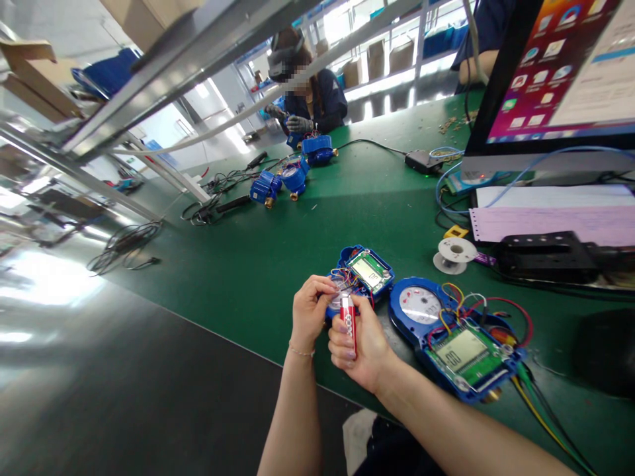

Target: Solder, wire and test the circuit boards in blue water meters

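My right hand (360, 344) is closed around a small red cylinder (349, 321) with white markings, held upright. My left hand (310, 311) pinches at the cylinder's top and at the coloured wires of an opened blue meter (366, 270) with a green circuit board and display. That meter lies on the green table (278, 258) just beyond my hands. A second opened blue meter (454, 340) with a round dial, a circuit board and red, yellow and green wires lies to the right of my right hand.
A monitor (560, 73) stands at the right with papers, a black device (546, 256) and a solder spool (454, 252) below it. Several blue meters (292, 175) and black cables lie further back. Another person (310, 92) works across the table. A metal frame crosses overhead.
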